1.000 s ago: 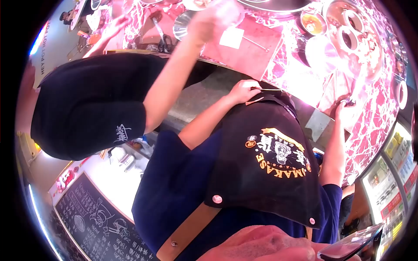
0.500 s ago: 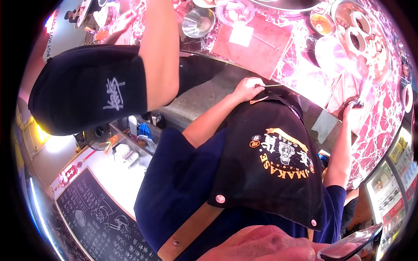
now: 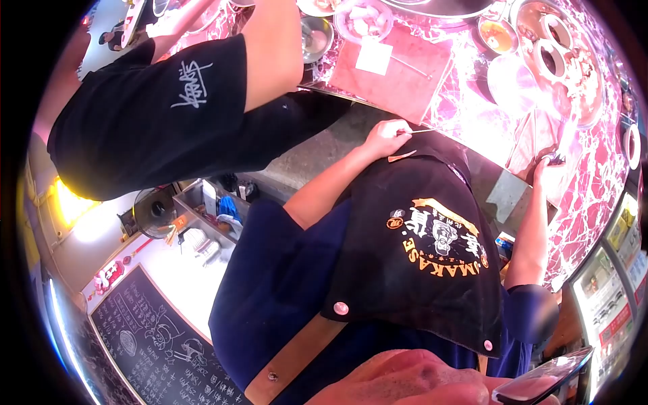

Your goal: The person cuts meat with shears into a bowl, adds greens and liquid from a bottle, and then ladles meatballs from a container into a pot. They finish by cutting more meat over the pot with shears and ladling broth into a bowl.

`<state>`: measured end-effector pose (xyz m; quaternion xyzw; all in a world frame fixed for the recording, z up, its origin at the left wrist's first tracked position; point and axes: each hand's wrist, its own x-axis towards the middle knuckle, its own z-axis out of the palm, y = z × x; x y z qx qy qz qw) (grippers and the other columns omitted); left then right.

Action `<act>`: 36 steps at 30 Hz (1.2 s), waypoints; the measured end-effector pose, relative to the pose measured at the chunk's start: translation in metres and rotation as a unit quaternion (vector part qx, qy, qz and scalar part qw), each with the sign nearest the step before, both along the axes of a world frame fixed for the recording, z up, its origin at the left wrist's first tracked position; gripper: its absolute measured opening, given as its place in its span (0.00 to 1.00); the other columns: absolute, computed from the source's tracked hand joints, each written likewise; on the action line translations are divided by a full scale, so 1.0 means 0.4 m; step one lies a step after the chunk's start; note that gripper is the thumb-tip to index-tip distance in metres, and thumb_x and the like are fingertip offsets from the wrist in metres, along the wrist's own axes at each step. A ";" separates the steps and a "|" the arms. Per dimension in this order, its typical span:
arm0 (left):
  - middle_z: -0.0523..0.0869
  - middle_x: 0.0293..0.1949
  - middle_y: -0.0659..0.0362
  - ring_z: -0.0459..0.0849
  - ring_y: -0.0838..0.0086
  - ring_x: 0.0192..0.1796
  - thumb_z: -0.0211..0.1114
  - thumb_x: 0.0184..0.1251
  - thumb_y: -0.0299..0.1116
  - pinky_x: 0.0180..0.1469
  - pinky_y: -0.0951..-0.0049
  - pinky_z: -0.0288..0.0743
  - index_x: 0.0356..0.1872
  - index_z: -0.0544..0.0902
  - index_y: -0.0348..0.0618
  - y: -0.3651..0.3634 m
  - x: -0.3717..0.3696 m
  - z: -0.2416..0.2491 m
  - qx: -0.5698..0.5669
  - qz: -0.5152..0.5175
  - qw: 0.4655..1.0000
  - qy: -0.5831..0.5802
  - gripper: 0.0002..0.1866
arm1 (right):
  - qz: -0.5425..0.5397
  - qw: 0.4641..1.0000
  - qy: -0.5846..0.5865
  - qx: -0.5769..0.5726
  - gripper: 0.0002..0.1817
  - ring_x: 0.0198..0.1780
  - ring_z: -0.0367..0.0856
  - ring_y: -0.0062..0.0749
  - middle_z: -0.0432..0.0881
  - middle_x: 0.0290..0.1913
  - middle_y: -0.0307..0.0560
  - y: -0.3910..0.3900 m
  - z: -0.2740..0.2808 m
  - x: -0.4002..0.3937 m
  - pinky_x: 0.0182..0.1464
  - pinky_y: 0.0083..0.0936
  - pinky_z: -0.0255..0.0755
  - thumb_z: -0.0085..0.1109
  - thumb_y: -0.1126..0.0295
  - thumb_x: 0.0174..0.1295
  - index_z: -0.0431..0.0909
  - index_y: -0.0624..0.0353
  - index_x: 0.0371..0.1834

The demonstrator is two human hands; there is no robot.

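Observation:
My left hand is closed in a pinch on a thin pale stick at the counter's near edge, just above the top of my black apron. My right hand rests at the counter's edge further right, fingers curled at a small dark thing that I cannot make out. Beside that hand lies a folded pinkish cloth or paper. Beyond my left hand is a flat reddish mat, bearing a white square of paper and a thin stick.
A co-worker in a black T-shirt stands close on the left, one arm over the counter. Along the back are a metal bowl, a plastic tub of pale pieces, an orange-filled bowl and a large round pan.
The co-worker's torso and arm have shifted, the arm moving right to cover part of the metal bowl. My two hands have hardly moved.

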<state>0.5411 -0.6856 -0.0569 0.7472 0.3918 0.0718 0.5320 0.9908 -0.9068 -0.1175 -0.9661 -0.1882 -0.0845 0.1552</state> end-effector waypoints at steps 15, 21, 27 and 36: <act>0.84 0.35 0.52 0.82 0.71 0.39 0.61 0.70 0.38 0.46 0.70 0.74 0.40 0.83 0.36 0.005 0.200 0.042 -0.013 -0.050 0.998 -0.045 0.13 | -0.043 0.991 0.115 -0.048 0.22 0.41 0.83 0.55 0.81 0.40 0.63 0.077 0.173 -0.066 0.46 0.45 0.76 0.59 0.59 0.56 0.77 0.69 0.43; 0.82 0.31 0.59 0.79 0.78 0.35 0.60 0.70 0.29 0.39 0.74 0.74 0.41 0.80 0.36 0.006 0.285 0.033 -0.091 -0.028 0.992 -0.085 0.07 | -0.050 0.981 0.176 0.065 0.23 0.45 0.81 0.45 0.80 0.43 0.56 0.020 0.195 -0.034 0.51 0.36 0.74 0.64 0.59 0.58 0.73 0.64 0.51; 0.86 0.35 0.59 0.81 0.79 0.39 0.57 0.71 0.28 0.45 0.77 0.74 0.44 0.82 0.34 0.029 0.386 0.057 -0.067 0.088 0.990 -0.085 0.10 | 0.044 0.945 0.200 0.254 0.25 0.50 0.80 0.39 0.79 0.48 0.54 -0.061 0.071 0.132 0.57 0.32 0.71 0.64 0.74 0.56 0.66 0.65 0.56; 0.86 0.43 0.59 0.82 0.81 0.40 0.56 0.73 0.26 0.43 0.78 0.75 0.54 0.79 0.34 0.091 0.746 0.111 0.100 0.071 0.983 -0.136 0.13 | 0.107 0.952 0.284 0.028 0.32 0.52 0.82 0.52 0.82 0.47 0.63 0.279 0.366 0.679 0.55 0.37 0.73 0.62 0.56 0.51 0.70 0.61 0.58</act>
